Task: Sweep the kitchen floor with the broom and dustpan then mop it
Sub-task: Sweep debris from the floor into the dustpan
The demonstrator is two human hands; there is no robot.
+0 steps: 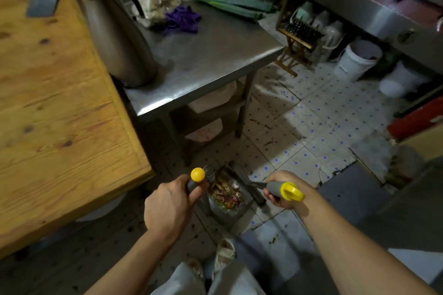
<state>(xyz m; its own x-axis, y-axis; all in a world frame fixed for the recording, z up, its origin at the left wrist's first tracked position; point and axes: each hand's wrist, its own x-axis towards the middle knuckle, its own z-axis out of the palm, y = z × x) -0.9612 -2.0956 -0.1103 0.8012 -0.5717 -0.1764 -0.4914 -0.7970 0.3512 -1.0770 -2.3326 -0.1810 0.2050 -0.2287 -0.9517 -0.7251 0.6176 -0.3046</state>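
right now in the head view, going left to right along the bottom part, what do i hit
left hand on a yellow-capped handle → dustpan with food scraps → right hand on a yellow-looped handle

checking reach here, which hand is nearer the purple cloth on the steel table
Left. The left hand, gripping a yellow-capped handle, sits below the purple cloth, nearly in line with it. The right hand is as low and further off to the right.
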